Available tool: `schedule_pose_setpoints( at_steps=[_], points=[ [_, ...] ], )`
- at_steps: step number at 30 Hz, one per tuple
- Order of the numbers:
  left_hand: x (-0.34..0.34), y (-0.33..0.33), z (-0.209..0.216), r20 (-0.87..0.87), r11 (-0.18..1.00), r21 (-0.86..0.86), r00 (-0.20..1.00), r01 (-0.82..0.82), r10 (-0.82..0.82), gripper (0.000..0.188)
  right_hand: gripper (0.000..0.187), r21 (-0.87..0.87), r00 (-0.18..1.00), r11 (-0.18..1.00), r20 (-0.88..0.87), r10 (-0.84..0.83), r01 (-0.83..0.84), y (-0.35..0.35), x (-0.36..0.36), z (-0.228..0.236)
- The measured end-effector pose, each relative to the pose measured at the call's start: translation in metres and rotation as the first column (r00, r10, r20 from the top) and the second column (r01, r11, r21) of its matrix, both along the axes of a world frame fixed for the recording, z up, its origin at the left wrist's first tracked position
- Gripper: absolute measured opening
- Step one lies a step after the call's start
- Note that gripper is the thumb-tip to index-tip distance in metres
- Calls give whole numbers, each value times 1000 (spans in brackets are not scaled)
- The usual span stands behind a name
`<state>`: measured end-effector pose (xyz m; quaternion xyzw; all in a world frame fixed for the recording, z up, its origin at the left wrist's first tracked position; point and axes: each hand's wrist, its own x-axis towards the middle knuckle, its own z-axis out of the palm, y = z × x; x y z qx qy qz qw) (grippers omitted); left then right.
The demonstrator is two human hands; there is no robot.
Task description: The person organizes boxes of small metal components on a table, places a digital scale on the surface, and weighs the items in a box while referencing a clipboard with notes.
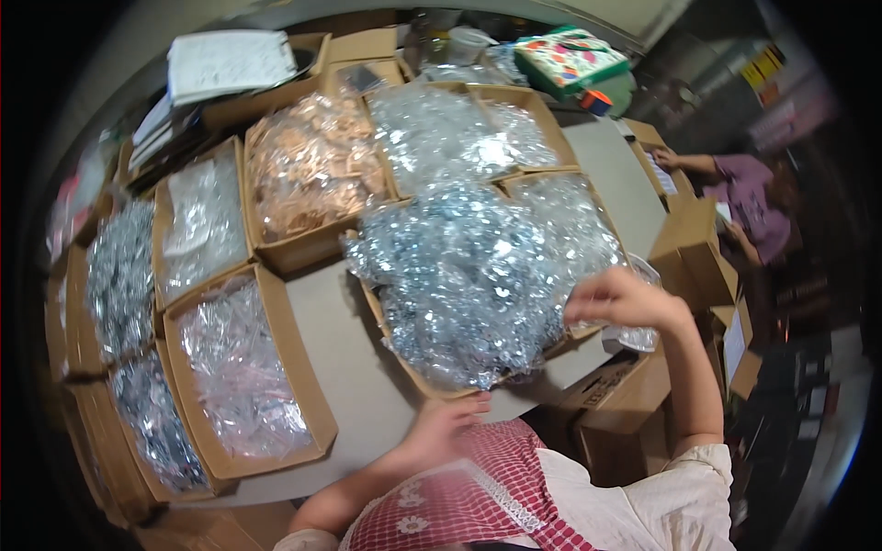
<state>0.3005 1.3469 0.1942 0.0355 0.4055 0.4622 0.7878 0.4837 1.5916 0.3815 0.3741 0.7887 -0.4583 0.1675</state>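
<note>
A large heap of small clear plastic packets with silvery-blue contents (459, 275) fills and overtops a cardboard box in front of me. My right hand (625, 298) is over the heap's right side, blurred, its fingers loosely apart with nothing visible in them. Close to the box's near edge is my left hand (446, 427), also blurred, fingers stretched out and holding nothing I can see. Whether it touches the box is unclear. Beside the heap, a box of clear packets (574, 220) is partly covered by it.
Several cardboard boxes of packets stand around, including one with copper-coloured pieces (312, 165) and one with pinkish packets (243, 376). Papers (230, 64) and a patterned green-edged box (570, 62) lie at the back. A person in purple (753, 207) sits at the right near open cartons (694, 248).
</note>
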Motion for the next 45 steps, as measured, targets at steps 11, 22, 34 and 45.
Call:
schedule_pose_setpoints(
  at_steps=[11, 22, 34, 45],
  points=[
    [-30, -47, -54, -630, 978, 161, 777, 135, -4, 66, 71, 384, 839, 871, 541, 56, -306, -150, 46, -183],
    [-80, 10, 2, -632, 835, 511, 569, -204, 526, 36, 24, 228, 798, 878, -553, -240, 422, -183, 30, -159],
    [-77, 105, -29, -804, 798, 588, -7, 136, 594, 74, 28, 808, 751, 340, -580, 314, 482, -107, -49, -120],
    [-97, 69, -22, -719, 740, 673, 242, 7, 652, 54, 54, 657, 286, -133, -490, -824, 742, -54, 132, -198]
  ],
)
